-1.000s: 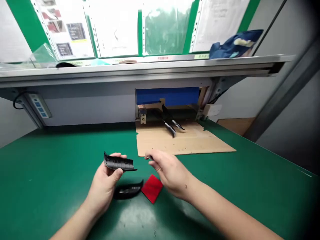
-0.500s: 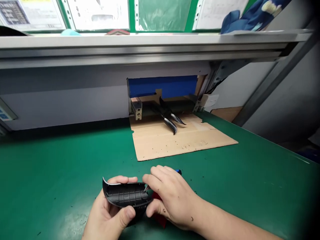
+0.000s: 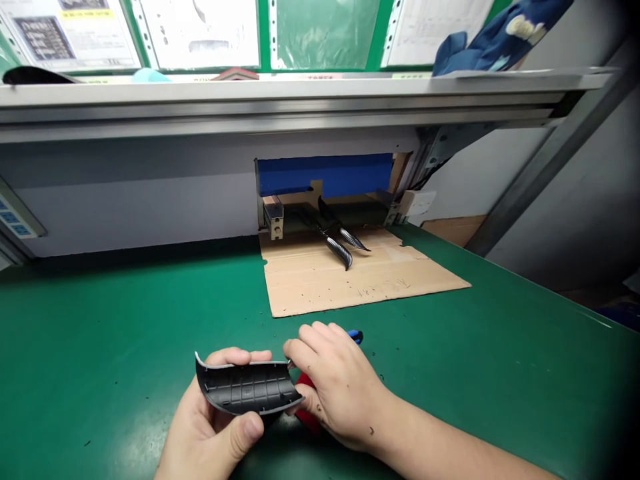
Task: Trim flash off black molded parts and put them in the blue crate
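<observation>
Above a green tabletop [image 3: 150, 313], the left hand [image 3: 200, 430] pinches a curved, ribbed black plastic shell [image 3: 250, 389] between thumb and fingers, while the right hand [image 3: 343, 393], apart from it a second ago, now works at its right end. The right fingers curl around a mostly hidden blue-and-black-handled tool [image 3: 355, 337], partly blocking a flat red piece [image 3: 309, 421] from view.

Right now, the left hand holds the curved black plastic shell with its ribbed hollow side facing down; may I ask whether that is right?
Not quite: the head view shows the ribbed hollow side turned toward the camera, not down. The left hand does hold the curved black plastic shell.
</observation>
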A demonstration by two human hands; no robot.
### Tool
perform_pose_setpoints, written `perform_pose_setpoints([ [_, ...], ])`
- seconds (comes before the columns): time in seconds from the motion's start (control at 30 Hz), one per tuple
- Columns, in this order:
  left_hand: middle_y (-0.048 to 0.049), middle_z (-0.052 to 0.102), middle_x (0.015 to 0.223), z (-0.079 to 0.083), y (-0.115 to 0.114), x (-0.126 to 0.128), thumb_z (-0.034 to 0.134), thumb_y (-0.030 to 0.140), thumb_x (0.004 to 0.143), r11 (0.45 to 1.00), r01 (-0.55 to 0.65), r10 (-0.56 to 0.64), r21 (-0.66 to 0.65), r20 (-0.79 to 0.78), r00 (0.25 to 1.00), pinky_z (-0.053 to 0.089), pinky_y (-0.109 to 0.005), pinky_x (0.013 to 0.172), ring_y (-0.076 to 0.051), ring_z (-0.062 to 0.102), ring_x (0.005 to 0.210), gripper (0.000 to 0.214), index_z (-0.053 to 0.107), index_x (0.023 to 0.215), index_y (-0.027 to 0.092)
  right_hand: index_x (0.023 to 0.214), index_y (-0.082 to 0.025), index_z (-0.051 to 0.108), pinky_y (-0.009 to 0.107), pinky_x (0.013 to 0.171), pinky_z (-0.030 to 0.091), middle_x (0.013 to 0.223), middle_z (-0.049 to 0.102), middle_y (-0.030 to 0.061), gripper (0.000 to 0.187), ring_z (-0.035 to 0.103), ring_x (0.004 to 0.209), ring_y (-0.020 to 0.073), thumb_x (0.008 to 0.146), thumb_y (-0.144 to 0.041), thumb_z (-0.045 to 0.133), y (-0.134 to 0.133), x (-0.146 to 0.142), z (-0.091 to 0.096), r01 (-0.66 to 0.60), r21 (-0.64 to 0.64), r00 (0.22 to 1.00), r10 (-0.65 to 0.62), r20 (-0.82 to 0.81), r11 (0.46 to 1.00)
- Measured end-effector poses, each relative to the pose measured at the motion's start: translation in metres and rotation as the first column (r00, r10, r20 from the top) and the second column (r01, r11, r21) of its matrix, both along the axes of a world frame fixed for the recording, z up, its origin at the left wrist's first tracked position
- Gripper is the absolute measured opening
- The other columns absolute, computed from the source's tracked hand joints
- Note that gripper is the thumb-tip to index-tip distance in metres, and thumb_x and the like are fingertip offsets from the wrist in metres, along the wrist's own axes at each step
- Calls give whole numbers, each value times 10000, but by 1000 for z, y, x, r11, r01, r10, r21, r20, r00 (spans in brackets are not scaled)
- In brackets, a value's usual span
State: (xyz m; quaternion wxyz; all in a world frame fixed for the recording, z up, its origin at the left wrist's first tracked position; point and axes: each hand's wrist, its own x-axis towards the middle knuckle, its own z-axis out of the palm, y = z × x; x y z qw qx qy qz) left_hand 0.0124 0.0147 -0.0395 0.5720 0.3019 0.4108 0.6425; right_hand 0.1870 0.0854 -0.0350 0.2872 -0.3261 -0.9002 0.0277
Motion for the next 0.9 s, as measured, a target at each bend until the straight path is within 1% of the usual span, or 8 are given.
perform_pose_setpoints([
  [0.1,-86,693,1093,1,-1,0,882,376,559,999,-37,38,19,-44,998,564,-311,819,-266,675,958,601,574,1050,219,815,-145,578,298,606,202,733,457,36,808,359,650,186,922,-741,44,2,1,1,-12,59,998,16,-67,998],
  [0.17,-92,692,1096,1,0,0,872,379,579,998,-49,50,28,-61,997,557,-275,819,-247,668,976,599,569,1068,212,809,-142,588,295,602,195,707,444,29,804,349,636,180,915,-754,78,3,2,2,-22,105,996,31,-84,994],
  [0.23,-99,692,1099,1,0,-1,872,385,576,999,-38,40,32,-56,998,558,-280,818,-251,666,981,603,572,1067,205,814,-141,599,295,599,190,707,445,31,821,344,631,179,911,-754,61,3,2,2,-30,119,997,39,-73,992],
  [0.37,-109,696,1092,1,-1,-1,879,390,561,1000,-8,9,20,-39,999,556,-307,821,-270,669,975,610,577,1056,203,823,-144,595,297,601,188,725,457,43,860,349,639,185,902,-750,-9,2,0,2,-19,106,999,23,-45,994],
  [0.57,-84,707,1050,7,-4,0,886,366,552,998,-25,28,53,-57,998,560,-291,786,-247,681,914,524,609,969,211,681,-163,468,303,586,166,679,433,26,786,320,613,174,926,-700,-52,-3,-1,4,0,105,1000,0,3,995],
  [0.63,-76,709,1029,9,-5,0,886,356,552,997,-40,46,68,-78,996,560,-286,784,-241,675,917,498,621,948,212,677,-167,449,307,583,165,672,438,22,771,318,607,173,933,-689,-57,-3,-1,3,-8,112,1000,5,29,994],
  [0.77,-75,710,980,12,-5,0,875,354,570,989,-66,90,133,-179,980,556,-265,777,-234,661,925,423,646,892,204,684,-174,447,314,578,164,658,457,15,746,325,600,173,951,-675,-36,-4,0,1,-27,120,997,17,81,992],
  [0.9,-81,707,961,13,-6,-2,867,362,577,983,-67,105,170,-227,968,559,-290,791,-255,652,947,396,659,873,203,680,-177,451,317,565,157,643,474,10,713,326,582,167,983,-641,3,-4,1,0,-23,125,995,10,100,992],
])
